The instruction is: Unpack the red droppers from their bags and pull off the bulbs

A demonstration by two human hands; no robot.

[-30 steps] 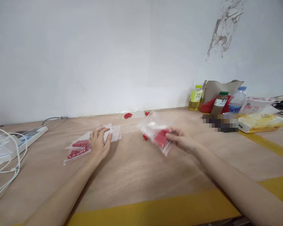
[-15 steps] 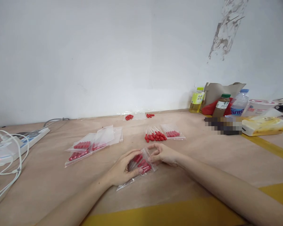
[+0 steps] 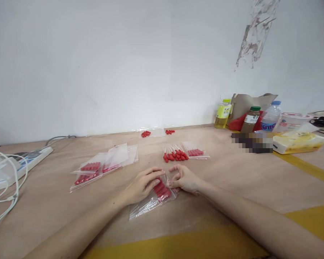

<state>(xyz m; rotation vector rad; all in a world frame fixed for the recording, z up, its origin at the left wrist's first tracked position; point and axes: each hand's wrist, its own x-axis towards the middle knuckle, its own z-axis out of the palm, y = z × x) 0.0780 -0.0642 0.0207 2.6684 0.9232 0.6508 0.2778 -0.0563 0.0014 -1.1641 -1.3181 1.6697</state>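
A clear zip bag (image 3: 151, 199) with several red-tipped droppers inside lies on the wooden table (image 3: 232, 180) right in front of me. My left hand (image 3: 142, 185) rests on its upper left part, fingers pressed down along the top edge. My right hand (image 3: 185, 178) pinches the bag's right corner between thumb and forefinger. Just behind my hands lies a loose bunch of red-tipped droppers (image 3: 175, 155) beside another filled bag (image 3: 196, 151).
A heap of filled and empty zip bags (image 3: 102, 165) lies to the left. A power strip with white cables (image 3: 13, 167) sits at far left. Bottles (image 3: 250, 118), a paper bag and a tissue pack (image 3: 299, 141) stand at the back right. Yellow tape (image 3: 194, 242) marks the near edge.
My right hand brought the bag from the right down to the table in front of me. My left hand left the bag heap and came onto this bag; both now press along its top.
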